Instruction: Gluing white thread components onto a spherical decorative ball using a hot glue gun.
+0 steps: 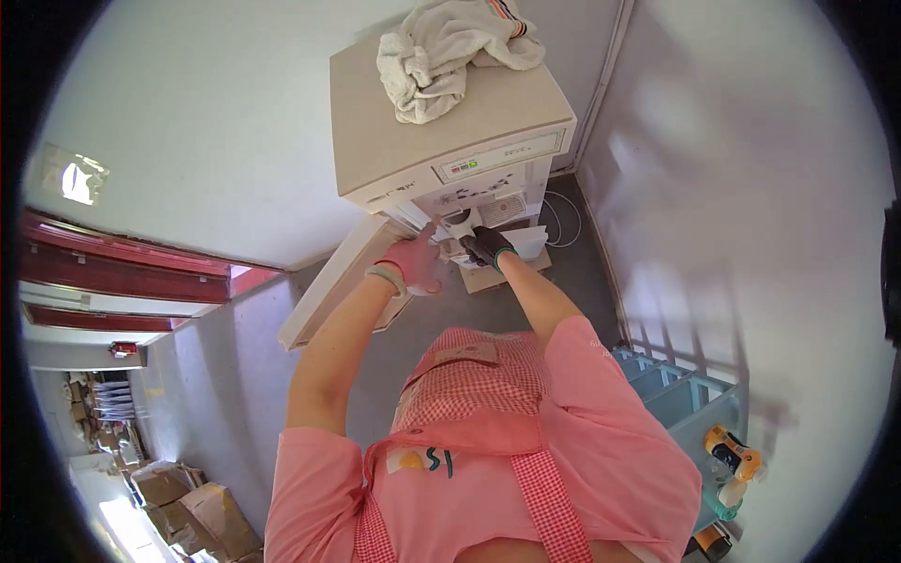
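A cream floor-standing dispenser cabinet (422, 174) stands before me, with a small lit display on its front. My right hand (488, 246), in a black glove, is closed on a small white cup-like piece (461, 222) at the recess in the cabinet's front. Just left of it is my left hand (414, 266), in a pink glove. Its fingers are apart and the index finger points up toward the cabinet; I see nothing in it. Beside this hand, the cabinet's door (338, 281) swings out to the left.
A crumpled cream towel (432, 61) lies on the cabinet. A white cable (568, 220) loops on the floor to its right. At right, a light blue shelf rack (690, 403) carries a yellow-and-black tool (732, 453). Cardboard boxes (192, 516) are piled at lower left.
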A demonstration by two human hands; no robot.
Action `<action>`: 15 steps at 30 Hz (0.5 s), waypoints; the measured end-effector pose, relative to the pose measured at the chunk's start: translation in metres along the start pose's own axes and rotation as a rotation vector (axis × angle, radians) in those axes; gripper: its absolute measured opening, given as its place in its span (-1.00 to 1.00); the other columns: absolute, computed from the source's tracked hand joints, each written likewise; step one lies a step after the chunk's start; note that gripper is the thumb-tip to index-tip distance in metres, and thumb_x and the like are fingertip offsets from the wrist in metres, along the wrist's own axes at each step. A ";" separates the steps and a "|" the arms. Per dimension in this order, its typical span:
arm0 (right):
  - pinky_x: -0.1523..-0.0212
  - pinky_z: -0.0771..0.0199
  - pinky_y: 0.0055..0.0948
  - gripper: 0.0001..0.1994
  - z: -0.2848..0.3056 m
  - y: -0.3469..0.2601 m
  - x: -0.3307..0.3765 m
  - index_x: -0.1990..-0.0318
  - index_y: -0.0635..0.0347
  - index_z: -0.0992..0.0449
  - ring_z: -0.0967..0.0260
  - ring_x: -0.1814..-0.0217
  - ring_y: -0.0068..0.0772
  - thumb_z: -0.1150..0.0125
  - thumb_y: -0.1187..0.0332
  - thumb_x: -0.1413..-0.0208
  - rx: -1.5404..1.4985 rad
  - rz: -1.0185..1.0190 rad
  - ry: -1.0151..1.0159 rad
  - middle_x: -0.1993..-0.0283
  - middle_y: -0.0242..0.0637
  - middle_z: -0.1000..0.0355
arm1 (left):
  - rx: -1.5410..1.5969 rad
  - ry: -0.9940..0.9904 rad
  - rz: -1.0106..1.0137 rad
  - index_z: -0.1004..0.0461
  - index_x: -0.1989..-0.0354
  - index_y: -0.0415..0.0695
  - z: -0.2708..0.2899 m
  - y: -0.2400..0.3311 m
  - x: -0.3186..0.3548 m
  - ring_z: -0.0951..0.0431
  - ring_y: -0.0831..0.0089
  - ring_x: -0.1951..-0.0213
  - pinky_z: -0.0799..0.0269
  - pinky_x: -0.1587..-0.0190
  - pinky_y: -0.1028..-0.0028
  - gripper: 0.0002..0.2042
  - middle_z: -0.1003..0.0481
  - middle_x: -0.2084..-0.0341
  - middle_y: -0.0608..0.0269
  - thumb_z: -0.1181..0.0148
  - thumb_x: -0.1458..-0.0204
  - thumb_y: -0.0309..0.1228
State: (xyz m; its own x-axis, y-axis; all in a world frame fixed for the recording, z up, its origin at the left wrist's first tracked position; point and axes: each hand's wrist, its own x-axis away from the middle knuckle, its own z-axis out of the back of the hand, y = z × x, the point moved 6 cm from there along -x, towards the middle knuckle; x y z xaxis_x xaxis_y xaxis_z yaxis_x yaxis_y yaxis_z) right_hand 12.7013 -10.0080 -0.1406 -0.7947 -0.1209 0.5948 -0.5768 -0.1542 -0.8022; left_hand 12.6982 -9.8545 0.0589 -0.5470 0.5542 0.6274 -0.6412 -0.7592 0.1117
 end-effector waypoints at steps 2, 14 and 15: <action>0.46 -0.50 -0.37 -0.66 0.000 -0.002 0.000 0.06 0.18 -0.54 -0.51 0.49 -0.45 -0.19 0.09 -0.22 0.015 0.045 0.000 0.38 -0.29 -0.57 | -0.006 0.001 -0.006 -0.53 -0.20 -0.12 -0.002 -0.002 -0.002 -0.55 -0.12 -0.15 -0.50 -0.21 0.11 -0.18 0.17 -0.56 -0.08 -0.42 0.32 0.06; 0.38 -0.52 -0.34 -0.61 0.001 0.011 -0.021 0.01 0.19 -0.55 -0.54 0.40 -0.41 -0.22 0.05 -0.22 0.137 0.054 -0.002 0.30 -0.24 -0.59 | -0.023 -0.044 0.014 -0.55 -0.17 -0.09 -0.002 -0.001 0.002 -0.59 -0.12 -0.08 -0.51 -0.15 0.07 -0.26 0.27 -0.58 0.03 -0.46 0.27 0.00; 0.37 -0.52 -0.32 -0.60 0.002 0.013 -0.021 0.00 0.19 -0.55 -0.54 0.39 -0.40 -0.22 0.05 -0.21 0.148 0.019 0.011 0.30 -0.23 -0.60 | -0.032 -0.040 0.013 -0.56 -0.16 -0.09 -0.002 -0.001 0.002 -0.59 -0.12 -0.07 -0.51 -0.14 0.07 -0.26 0.27 -0.58 0.03 -0.46 0.27 0.00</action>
State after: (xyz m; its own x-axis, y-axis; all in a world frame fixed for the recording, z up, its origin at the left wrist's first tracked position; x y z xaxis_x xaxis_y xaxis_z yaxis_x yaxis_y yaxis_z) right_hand 12.7106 -10.0094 -0.1638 -0.8078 -0.1148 0.5781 -0.5280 -0.2950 -0.7964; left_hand 12.6969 -9.8526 0.0586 -0.5343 0.5297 0.6587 -0.6511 -0.7549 0.0789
